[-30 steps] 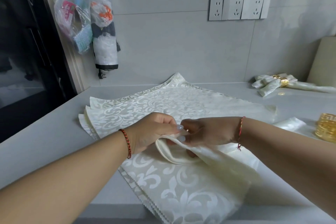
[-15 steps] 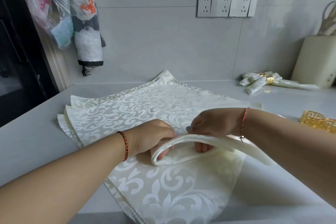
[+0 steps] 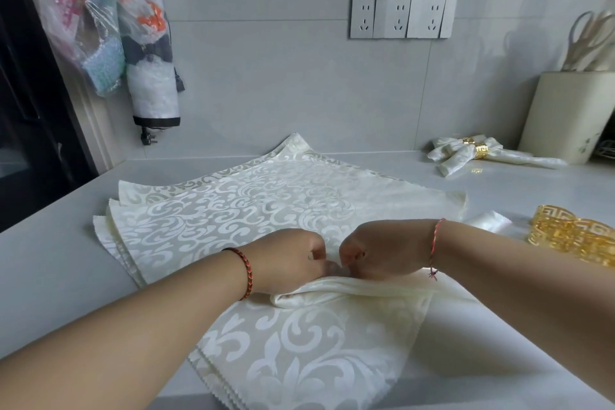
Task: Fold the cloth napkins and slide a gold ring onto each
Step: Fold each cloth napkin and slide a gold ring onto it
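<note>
Several cream patterned napkins [image 3: 239,210] lie stacked flat across the middle of the grey counter [image 3: 50,270], their nearest corner hanging close to its front edge. On top of the stack sits a folded napkin [image 3: 349,291], a long narrow band running toward the counter's right edge. Both hands pinch its upper fold: the left hand [image 3: 286,263] with curled fingers at the band's left end, the right hand [image 3: 382,250] just beside it. Finished napkins [image 3: 466,153] wearing rings rest at the back right corner. Loose gold rings [image 3: 572,233] sit near the right edge.
</note>
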